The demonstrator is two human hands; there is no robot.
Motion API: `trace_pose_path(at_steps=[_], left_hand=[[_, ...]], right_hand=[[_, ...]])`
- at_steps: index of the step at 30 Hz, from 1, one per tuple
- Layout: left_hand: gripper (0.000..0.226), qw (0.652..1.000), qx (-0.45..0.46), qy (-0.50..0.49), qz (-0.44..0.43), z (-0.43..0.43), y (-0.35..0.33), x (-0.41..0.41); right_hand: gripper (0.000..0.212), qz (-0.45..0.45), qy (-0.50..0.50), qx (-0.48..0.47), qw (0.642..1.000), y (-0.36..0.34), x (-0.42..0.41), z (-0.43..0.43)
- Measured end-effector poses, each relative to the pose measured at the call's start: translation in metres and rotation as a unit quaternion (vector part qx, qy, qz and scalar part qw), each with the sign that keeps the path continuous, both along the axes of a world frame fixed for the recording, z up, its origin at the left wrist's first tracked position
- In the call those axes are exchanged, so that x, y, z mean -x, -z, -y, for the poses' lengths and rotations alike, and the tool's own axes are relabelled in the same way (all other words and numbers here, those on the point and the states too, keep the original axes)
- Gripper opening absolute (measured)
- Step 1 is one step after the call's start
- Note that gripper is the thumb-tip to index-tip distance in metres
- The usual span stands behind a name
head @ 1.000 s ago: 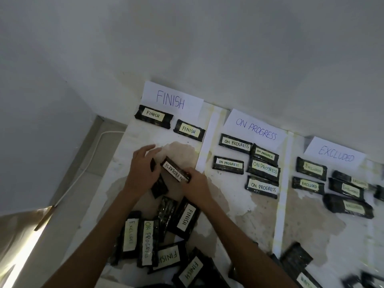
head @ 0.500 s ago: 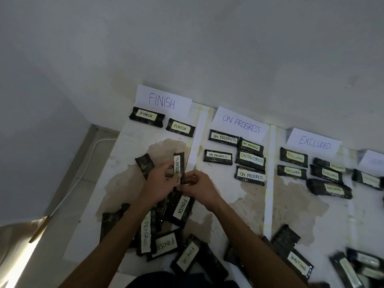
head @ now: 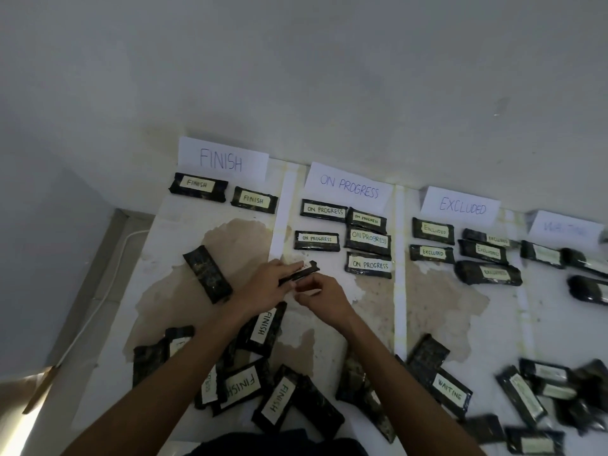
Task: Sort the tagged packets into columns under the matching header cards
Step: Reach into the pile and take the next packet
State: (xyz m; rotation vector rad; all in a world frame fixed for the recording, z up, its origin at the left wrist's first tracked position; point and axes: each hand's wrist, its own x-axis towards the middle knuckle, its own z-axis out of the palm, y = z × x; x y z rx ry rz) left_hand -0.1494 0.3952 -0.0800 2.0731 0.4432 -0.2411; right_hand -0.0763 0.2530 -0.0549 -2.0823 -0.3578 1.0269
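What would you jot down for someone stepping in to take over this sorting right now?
Left hand and right hand together hold one dark foil packet, tag only partly readable, just below the ON PROGRESS column.
Done: two packets under the white FINISH card, five under the ON PROGRESS card, five under the EXCLUDED card, some under the blurred WAITING card.
Left: place the held packet; sort the near piles, including three FINISH packets and one WAITING packet; one packet lies tag-down.
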Motion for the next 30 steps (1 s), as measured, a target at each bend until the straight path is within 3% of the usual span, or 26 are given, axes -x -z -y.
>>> trace_pose_path(at_steps=[4,9,16,20,25,30], left_hand=[[0.053,0.994,-0.098,0.04,0.037,0.012,0.009,-0.036],[0.056,0.981,-0.156,0.096,0.061,0.021,0.025,-0.07],[0.056,0.987,-0.142,0.065,0.048,0.026,0.039,-0.082],[0.057,0.98,-0.174,0.078,0.059,0.025,0.034,-0.079],[0.031,0.969,-0.214,0.014,0.124,0.011,0.02,-0.062],[0.029,0.982,-0.156,-0.049,0.094,-0.023,0.015,-0.011]], right_hand=[[0.02,0.005,0.015,0.086,0.996,0.007,-0.019,0.03],[0.033,0.115,-0.028,0.151,0.981,0.017,-0.029,0.058],[0.038,0.186,-0.122,0.19,0.956,0.031,-0.024,0.07],[0.038,0.209,-0.141,0.174,0.952,0.028,-0.025,0.066],[0.033,0.209,-0.169,0.097,0.958,0.019,-0.023,0.044],[0.034,0.203,-0.198,0.046,0.958,0.013,-0.008,0.004]])
